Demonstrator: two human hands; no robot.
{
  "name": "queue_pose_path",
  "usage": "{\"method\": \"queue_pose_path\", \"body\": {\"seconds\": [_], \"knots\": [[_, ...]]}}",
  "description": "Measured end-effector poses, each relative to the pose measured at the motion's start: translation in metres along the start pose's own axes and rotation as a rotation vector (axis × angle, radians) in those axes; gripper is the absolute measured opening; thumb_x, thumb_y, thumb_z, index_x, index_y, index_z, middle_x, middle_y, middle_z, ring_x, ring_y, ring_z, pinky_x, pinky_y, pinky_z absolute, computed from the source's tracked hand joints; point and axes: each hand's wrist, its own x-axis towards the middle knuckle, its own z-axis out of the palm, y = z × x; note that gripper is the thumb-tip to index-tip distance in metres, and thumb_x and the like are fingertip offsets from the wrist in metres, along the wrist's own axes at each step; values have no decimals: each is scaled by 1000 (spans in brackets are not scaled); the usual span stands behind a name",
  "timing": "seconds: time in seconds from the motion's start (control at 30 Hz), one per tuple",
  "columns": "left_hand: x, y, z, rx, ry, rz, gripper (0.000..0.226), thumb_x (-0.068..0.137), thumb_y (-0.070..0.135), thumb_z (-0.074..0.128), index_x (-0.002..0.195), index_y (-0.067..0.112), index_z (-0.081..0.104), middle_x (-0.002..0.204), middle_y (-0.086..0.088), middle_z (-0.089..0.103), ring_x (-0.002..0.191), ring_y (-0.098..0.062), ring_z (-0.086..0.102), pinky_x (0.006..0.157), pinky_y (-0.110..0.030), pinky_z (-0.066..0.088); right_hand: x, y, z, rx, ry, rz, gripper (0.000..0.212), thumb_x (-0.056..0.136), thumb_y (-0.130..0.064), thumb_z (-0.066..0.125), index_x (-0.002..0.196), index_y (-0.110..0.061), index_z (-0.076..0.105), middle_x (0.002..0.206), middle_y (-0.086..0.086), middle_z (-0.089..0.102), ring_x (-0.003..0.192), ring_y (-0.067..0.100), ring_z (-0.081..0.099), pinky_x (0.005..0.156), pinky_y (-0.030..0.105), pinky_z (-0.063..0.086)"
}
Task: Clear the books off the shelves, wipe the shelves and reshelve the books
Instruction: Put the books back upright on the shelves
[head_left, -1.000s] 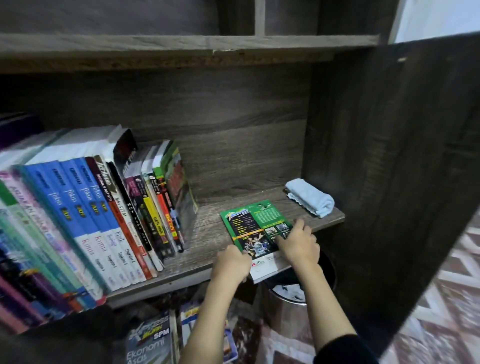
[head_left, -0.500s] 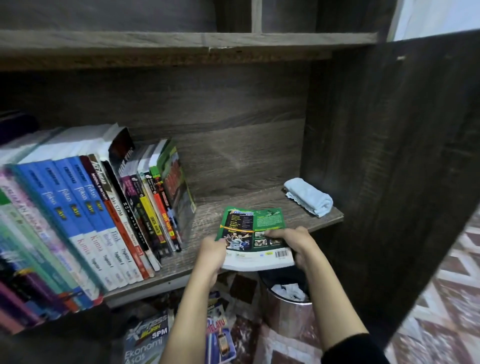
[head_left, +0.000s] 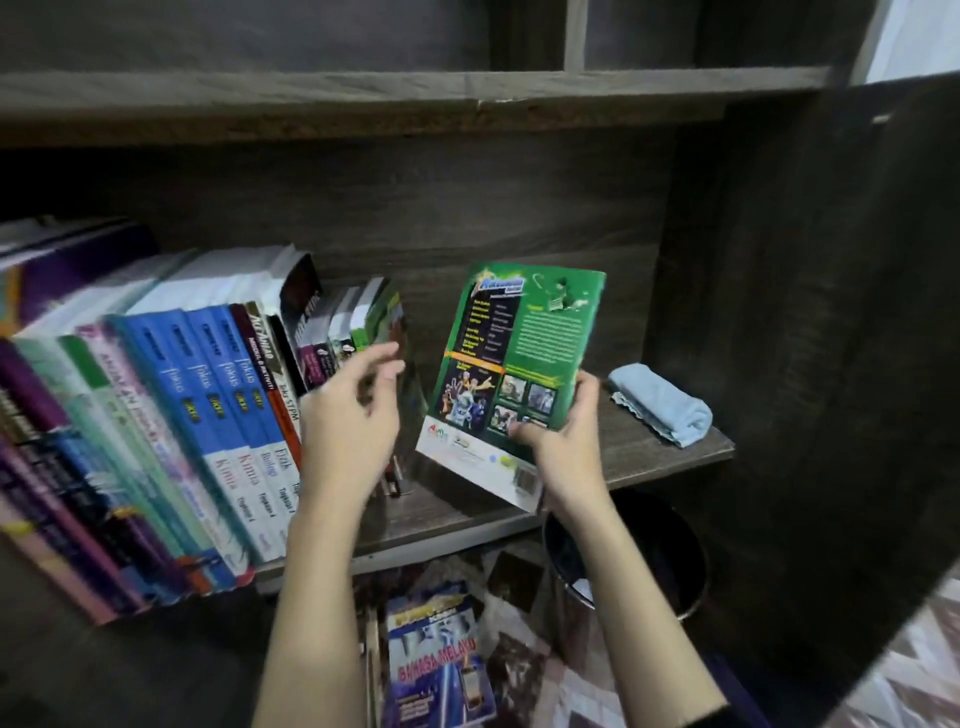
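My right hand (head_left: 563, 441) is gripping the green book (head_left: 511, 374) upright above the shelf (head_left: 670, 457) front edge, while my left hand (head_left: 353, 415) is hovering open (empty) beside the standing books (head_left: 208, 405).

The shelf (head_left: 660, 457) is dark, matt wood with visible grain. At its 3 o'clock end lies a soft, pale blue cloth (head_left: 660, 410). The green book (head_left: 519, 364) has a glossy paper cover, as do the shelved books (head_left: 208, 405).

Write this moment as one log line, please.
phase: reshelving | right hand: holds green book upright over shelf | left hand: open beside book row | blue cloth: on shelf
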Motion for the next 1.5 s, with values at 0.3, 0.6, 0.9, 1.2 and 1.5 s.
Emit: {"method": "queue_pose_path", "body": {"seconds": [0.3,0.6,0.9,1.2,1.5], "knots": [[0,-2,-20,108,-39,184,61,87,46,56,142,22,42,146,9,39,139,-11,29,113,-29,23,-38,42,66,-499,-95,-271,54,80,11,45,126,-18,39,99,16,66,91,39,60,71,38,41],[2,-15,-12,414,-162,237,84,80,39,70,148,36,21,146,29,8,137,7,-8,106,-15,-19,-29,66,86,-515,-232,-142,48,82,8,45,123,-16,39,98,16,65,95,41,59,67,37,39],[6,-23,-9,440,-133,211,85,83,25,68,149,33,15,144,26,5,137,5,-7,107,-17,-17,0,82,61,-279,-649,135,89,65,13,69,121,-47,36,123,-8,52,107,12,57,91,32,50],[6,-30,3,484,35,250,83,78,16,74,147,20,29,150,6,34,140,-8,22,113,-18,-7,-3,101,64,-474,-437,73,75,76,0,74,130,-44,47,130,-4,60,111,12,58,101,27,44],[11,-33,16,535,133,252,84,67,14,81,141,15,41,142,-1,47,131,-20,42,112,-28,9,0,106,68,-622,-365,30,60,83,-9,71,137,-26,49,140,-6,48,131,4,42,97,4,24]]}}
